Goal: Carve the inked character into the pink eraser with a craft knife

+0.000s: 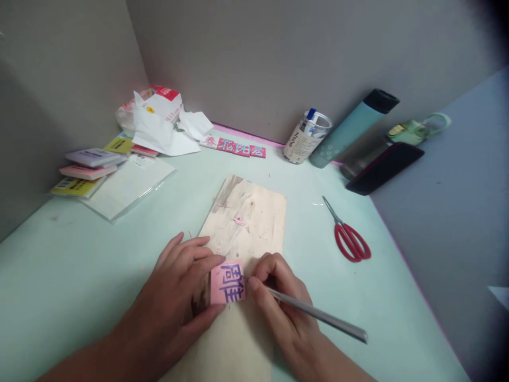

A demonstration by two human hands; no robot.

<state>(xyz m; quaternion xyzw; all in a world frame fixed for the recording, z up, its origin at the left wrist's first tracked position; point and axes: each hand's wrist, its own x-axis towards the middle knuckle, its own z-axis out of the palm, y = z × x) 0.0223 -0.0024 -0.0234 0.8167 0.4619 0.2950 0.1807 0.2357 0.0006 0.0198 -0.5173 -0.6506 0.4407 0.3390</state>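
Observation:
A small pink block (228, 283) with a blue written character lies on the wooden board (262, 212). My left hand (183, 286) grips it from the left, thumb on its near edge and index finger on its far edge, the other fingers spread over the board's left side. A silver pen-like tool (322, 315) is pinched in my right hand (282, 302), its tip at the block's right edge. Pink shavings (239, 220) lie farther up the board.
Red-handled scissors (352, 241) lie to the right. Behind are a can (304, 140), a teal bottle (353, 127), a dark phone (385, 168), carved pink blocks (242, 148), white paper bags (159, 119), and packaged blocks (91, 157) at the left.

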